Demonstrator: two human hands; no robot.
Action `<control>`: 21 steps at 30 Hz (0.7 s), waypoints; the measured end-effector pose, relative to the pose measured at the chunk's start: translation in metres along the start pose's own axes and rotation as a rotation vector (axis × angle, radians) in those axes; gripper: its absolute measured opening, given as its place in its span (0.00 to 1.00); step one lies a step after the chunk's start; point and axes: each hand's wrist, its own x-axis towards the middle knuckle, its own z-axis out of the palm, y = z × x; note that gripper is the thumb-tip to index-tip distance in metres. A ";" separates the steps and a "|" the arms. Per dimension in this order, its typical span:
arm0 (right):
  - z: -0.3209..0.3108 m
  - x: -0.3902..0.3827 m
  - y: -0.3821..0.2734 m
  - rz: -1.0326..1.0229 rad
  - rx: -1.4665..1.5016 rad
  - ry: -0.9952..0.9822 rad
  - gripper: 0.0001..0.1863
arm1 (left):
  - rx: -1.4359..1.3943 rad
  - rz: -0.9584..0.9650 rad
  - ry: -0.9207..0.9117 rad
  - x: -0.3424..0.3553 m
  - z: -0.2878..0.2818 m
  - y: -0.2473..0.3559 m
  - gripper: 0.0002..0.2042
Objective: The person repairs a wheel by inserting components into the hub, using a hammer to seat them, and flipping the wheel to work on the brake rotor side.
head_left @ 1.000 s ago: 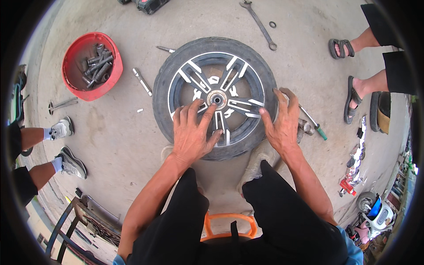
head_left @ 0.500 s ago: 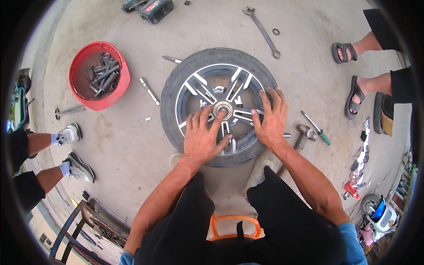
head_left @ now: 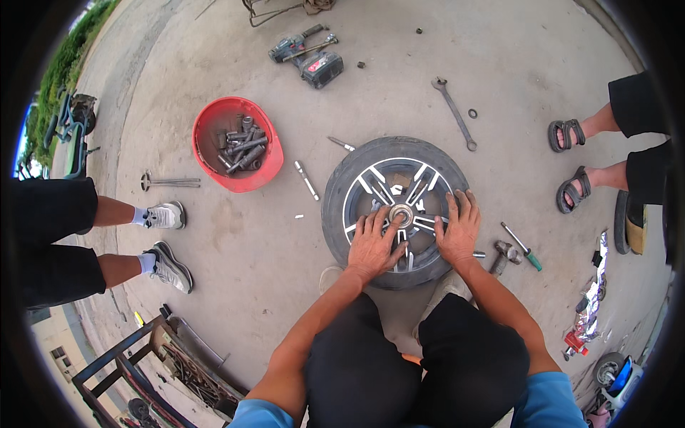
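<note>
A small wheel (head_left: 338, 187) with a black tyre and a silver-and-black spoked rim lies flat on the ground before my feet. My left hand (head_left: 371, 248) rests on its near left spokes, fingers spread, with the index fingertip on the round metal hub (head_left: 400, 215) at the centre. Over the right side of the rim and tyre lies my right hand (head_left: 459, 232), fingers apart and curled a little. Neither hand grips anything. The palms hide parts of the near spokes.
Left of the wheel are a red hard hat (head_left: 246, 183) full of sockets and a metal extension bar (head_left: 307, 180). A power tool (head_left: 320, 69) and a wrench (head_left: 455, 115) lie beyond. A hammer (head_left: 508, 251) and a screwdriver (head_left: 523, 247) sit right. People stand at both sides.
The view has swung up and to the left, so the wheel and tools appear further right and lower, and more ground shows beyond. Both hands keep about the same places on the wheel.
</note>
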 end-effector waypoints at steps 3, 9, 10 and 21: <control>-0.003 0.002 -0.003 -0.014 -0.012 0.001 0.35 | -0.031 -0.014 -0.011 -0.002 -0.001 -0.001 0.34; 0.003 -0.002 0.003 -0.025 -0.029 0.028 0.36 | -0.026 -0.011 -0.011 -0.002 -0.001 0.002 0.34; 0.002 -0.001 0.002 -0.025 -0.030 0.026 0.36 | -0.016 0.001 0.006 0.000 0.000 0.002 0.34; 0.000 -0.001 -0.001 -0.020 -0.001 0.020 0.36 | -0.123 -0.046 0.082 -0.006 0.004 -0.004 0.35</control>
